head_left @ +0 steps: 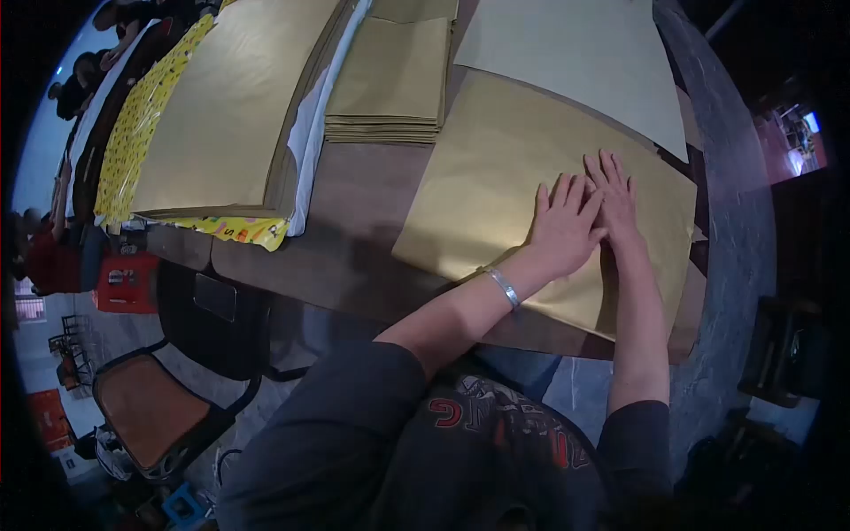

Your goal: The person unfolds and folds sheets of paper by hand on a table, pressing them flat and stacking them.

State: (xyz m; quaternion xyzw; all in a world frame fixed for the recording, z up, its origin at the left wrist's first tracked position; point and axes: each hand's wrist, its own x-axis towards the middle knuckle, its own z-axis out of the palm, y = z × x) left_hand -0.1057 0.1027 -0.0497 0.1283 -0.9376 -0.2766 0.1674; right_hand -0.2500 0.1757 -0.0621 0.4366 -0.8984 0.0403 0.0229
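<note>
A large golden-brown sheet of paper (496,159) lies flat on the brown table (354,203). My left hand (567,228) rests on it, palm down, with fingers spread and a metal bracelet on the wrist. Against it, my right hand (617,208) also lies flat on the sheet, its fingers stretched away from me. The two hands touch or slightly overlap around the left fingertips. Neither holds anything. A pale grey sheet (575,66) lies just beyond the golden one, the two edges meeting.
Folded brown paper (385,75) is stacked at the table's back. Left of it, a thick pile of large brown sheets (230,106) sits on yellow patterned wrapping (146,133). A chair (150,407) and a red box (126,285) stand at left. Other people (84,80) are at far left.
</note>
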